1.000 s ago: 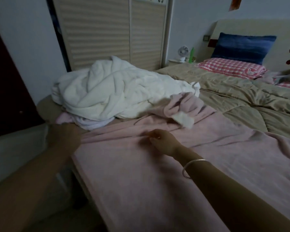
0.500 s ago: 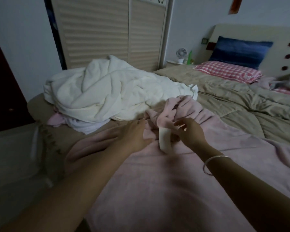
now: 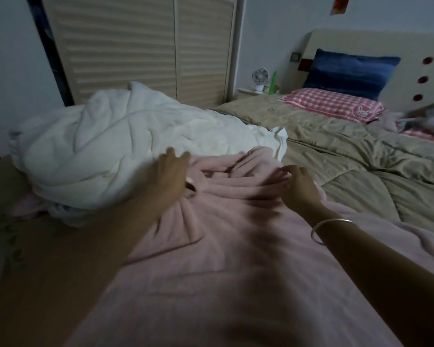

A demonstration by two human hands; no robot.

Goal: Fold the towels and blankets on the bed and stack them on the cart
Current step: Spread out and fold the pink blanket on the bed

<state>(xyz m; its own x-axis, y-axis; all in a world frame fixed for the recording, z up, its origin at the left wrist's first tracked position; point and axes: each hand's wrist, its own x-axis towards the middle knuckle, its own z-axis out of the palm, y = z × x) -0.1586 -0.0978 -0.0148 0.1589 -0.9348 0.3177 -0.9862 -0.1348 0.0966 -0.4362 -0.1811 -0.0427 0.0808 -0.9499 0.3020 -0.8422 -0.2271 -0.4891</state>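
A pink blanket (image 3: pixel 211 259) lies spread over the near part of the bed, with its far end bunched into folds (image 3: pixel 238 171). A crumpled white blanket (image 3: pixel 125 146) is piled at the left, just behind the bunch. My left hand (image 3: pixel 169 177) hovers palm down with its fingers apart where the pink bunch meets the white pile; a small white tag (image 3: pixel 189 189) shows under it. My right hand (image 3: pixel 298 187), with a silver bangle on the wrist, rests its fingertips on the right side of the bunch. They are blurred, so its grip is unclear. No cart is in view.
A tan quilt (image 3: pixel 348 156) covers the rest of the bed. A pink checked pillow (image 3: pixel 333 106) and a blue pillow (image 3: pixel 351 71) lie against the headboard. A louvred wardrobe (image 3: pixel 140 46) stands behind. A nightstand holds a small fan (image 3: pixel 260 78) and a green bottle (image 3: pixel 273 82).
Both hands have moved forward from the pink blanket's near part onto its bunched far end. The left hand came across from the bed's left edge, and the right hand let go of the white tag.
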